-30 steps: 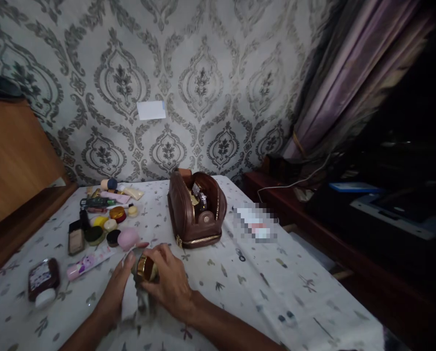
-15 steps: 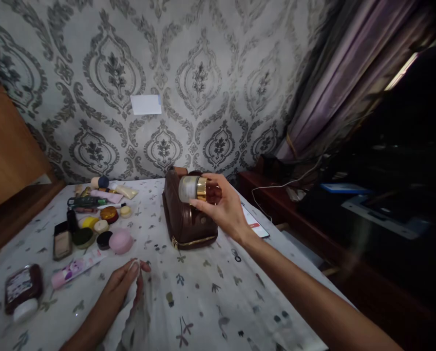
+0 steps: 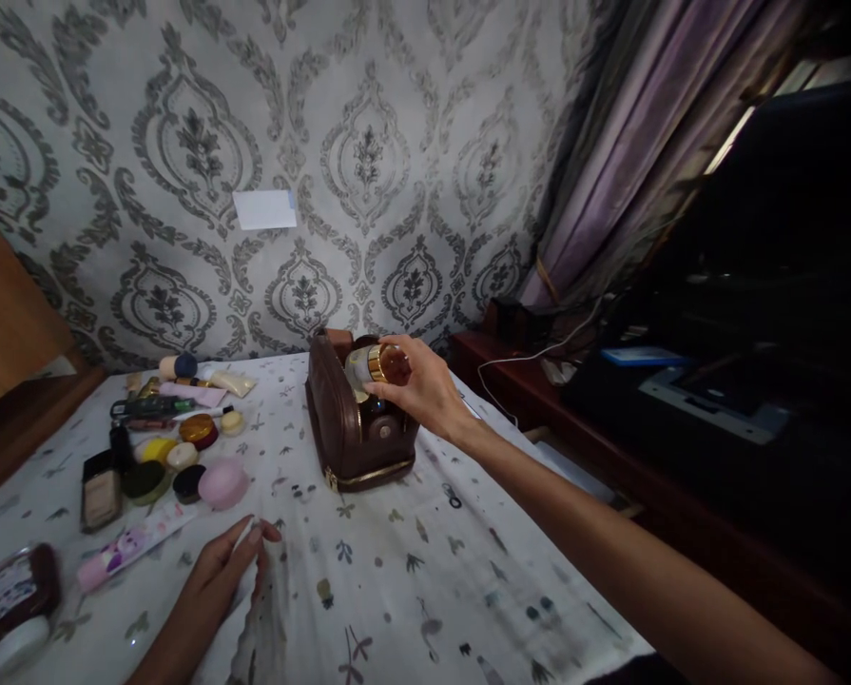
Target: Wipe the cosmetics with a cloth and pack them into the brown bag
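Two bare hands work over white leaf-print tablecloth (image 3: 389, 580). Right hand (image 3: 425, 385), forearm stretched in from 4 o'clock, palm turned toward 9 o'clock, thumb below and fingers above, half-curled around frosted glass jar with gold lid (image 3: 369, 366), tilted on its side at mouth of brown leather zip bag (image 3: 346, 433). At bag's 7-to-8 o'clock, left hand (image 3: 222, 571) lies low, fingers nearly closed, pinching thin white cloth (image 3: 236, 609). Pink rounded container (image 3: 223, 483) sits at bag's 8 o'clock.
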A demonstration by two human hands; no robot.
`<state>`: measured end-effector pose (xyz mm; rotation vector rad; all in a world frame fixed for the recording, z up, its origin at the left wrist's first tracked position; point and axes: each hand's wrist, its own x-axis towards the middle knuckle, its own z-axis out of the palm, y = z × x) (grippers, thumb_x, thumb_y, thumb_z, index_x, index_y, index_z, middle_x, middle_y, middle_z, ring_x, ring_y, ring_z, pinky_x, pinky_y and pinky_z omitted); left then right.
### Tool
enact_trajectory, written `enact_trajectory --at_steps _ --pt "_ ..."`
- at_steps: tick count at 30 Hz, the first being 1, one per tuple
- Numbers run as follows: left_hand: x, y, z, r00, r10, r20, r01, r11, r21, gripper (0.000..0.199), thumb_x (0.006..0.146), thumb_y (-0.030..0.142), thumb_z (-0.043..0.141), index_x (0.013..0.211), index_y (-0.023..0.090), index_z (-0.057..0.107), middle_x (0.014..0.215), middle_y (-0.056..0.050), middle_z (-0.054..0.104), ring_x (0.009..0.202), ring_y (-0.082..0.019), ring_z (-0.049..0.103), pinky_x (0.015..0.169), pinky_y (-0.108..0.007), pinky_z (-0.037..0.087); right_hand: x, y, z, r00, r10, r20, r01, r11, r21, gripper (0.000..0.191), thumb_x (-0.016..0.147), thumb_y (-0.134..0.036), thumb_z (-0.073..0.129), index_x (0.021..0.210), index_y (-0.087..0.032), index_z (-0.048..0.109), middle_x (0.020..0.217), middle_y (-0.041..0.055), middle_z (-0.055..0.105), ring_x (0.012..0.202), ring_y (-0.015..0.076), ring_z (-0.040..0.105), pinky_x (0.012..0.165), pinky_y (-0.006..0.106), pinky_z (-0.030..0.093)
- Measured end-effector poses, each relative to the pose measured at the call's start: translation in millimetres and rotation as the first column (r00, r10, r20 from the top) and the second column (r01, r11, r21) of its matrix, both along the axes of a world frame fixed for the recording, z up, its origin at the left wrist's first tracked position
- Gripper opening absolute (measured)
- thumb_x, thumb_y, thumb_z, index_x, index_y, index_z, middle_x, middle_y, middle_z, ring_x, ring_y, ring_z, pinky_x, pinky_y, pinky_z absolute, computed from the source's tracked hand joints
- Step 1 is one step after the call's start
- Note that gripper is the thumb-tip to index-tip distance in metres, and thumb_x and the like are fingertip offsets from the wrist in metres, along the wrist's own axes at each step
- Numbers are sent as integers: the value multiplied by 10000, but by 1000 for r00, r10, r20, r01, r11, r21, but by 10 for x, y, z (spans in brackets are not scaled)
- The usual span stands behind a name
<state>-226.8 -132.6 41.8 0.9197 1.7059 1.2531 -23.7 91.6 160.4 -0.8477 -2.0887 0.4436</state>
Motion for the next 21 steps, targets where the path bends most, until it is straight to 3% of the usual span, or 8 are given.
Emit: enact_trajectory --at_steps 3,8,15,21 --pt "14 -7 -2 1000 16 7 -16 1000 -11 567 723 738 600 883 199 668 515 41 539 484 -140 492 471 -224 389 -1 9 30 985 -62 164 48 995 92 505 702 -305 817 1145 -225 589 927 15 587 879 196 571 774 303 448" --pt "47 -2 -11 1000 3 -9 -2 999 47 549 742 728 591 841 192 656 486 46 527 456 -129 464 468 -224 371 -31 -1 43 879 -102 465 70 994 86 389 742 -355 785 1058 -205 615 955 41 583 778 185 577 678 277 403" --pt "41 22 -17 999 -29 16 29 1000 -3 583 715 755 593 863 194 656 491 42 545 429 -139 464 431 -239 362 -154 94 92 738 35 674 -49 999 2 225 747 -277 728 940 -170 681 950 112 673 902 255 642 707 291 437" --pt "-7 12 -68 997 -73 22 73 997 -5 575 721 734 612 875 182 646 524 35 565 415 -121 452 425 -234 369 -340 272 126 640 171 749 -69 984 -166 152 619 -204 752 763 -157 747 778 94 726 775 237 694 619 259 465"
